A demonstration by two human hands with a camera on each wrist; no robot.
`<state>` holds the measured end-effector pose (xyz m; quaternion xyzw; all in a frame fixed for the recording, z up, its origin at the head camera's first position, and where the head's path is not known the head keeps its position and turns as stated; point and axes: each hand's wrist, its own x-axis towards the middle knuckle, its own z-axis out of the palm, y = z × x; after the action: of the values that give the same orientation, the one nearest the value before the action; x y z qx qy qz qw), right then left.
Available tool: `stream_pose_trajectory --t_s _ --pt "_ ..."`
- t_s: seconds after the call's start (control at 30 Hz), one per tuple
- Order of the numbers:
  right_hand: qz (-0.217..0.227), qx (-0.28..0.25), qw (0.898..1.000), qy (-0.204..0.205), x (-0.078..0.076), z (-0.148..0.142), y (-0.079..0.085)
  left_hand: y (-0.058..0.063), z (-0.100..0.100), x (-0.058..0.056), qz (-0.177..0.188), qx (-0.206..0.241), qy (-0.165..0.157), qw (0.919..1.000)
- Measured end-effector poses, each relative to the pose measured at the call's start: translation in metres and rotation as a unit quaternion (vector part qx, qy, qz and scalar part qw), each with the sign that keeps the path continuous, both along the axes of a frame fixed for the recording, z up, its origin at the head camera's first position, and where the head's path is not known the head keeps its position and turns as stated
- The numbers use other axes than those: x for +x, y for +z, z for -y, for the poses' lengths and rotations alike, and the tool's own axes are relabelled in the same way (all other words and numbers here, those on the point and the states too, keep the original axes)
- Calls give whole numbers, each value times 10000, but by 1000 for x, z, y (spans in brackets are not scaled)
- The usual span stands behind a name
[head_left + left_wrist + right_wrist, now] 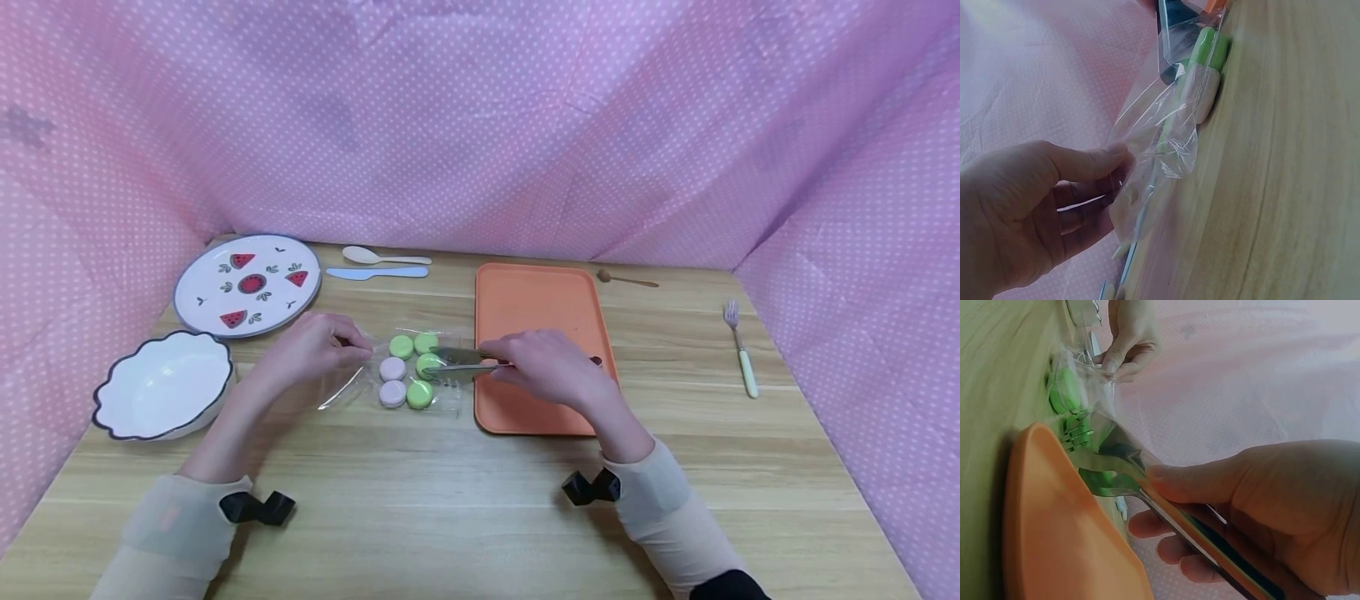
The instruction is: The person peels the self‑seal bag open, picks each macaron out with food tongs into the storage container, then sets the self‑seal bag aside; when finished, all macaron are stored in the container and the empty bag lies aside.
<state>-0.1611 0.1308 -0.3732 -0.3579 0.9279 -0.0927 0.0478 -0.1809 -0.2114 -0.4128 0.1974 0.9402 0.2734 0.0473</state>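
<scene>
A clear plastic bag (pixel 348 390) lies on the table with several macarons in it, some green (pixel 420 394) and some pale lilac (pixel 392 393). With thumb and fingertips, my left hand (pixel 318 346) pinches the bag's left edge, and the film (pixel 1141 169) is lifted there. My right hand (pixel 547 367) grips metal serving tongs (pixel 465 367) from the right side. Forked tines (pixel 1077 434) show on one arm of the tongs, a flat blade on the other. In the head view their tips overlap the right-hand green macarons at the bag's right end.
Under my right hand lies an orange tray (pixel 525 292). A watermelon-patterned plate (pixel 202 287) and a scalloped white bowl (pixel 165 383) stand at left. Along the back are a white spoon (pixel 363 256), a blue knife (pixel 375 272) and a wooden dipper (pixel 630 281); a fork (pixel 742 354) lies at right.
</scene>
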Motion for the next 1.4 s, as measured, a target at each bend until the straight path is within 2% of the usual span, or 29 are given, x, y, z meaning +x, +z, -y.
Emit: stream_pose_trajectory --t_s 0.2,0.37,0.53,0.83,1.13,1.4 --pt "-31 -214 9998 54 -2 -10 5 0 -1 -1 4 -122 80 9999" --pt "249 -326 9989 -219 -7 -31 12 1 -2 0 32 -155 177 9997" --pt "499 -506 9962 -497 -17 -58 16 1 -2 0 31 -191 278 9994" --pt "125 -273 9951 -945 -39 -94 11 0 -2 0 -5 -135 285 9995" --pt "-2 39 9935 -1140 -51 -98 3 -1 -2 2 -189 -217 296 9991" --pt "64 189 9939 -1084 -53 -88 -4 -2 -3 1 -148 -217 306 9992"
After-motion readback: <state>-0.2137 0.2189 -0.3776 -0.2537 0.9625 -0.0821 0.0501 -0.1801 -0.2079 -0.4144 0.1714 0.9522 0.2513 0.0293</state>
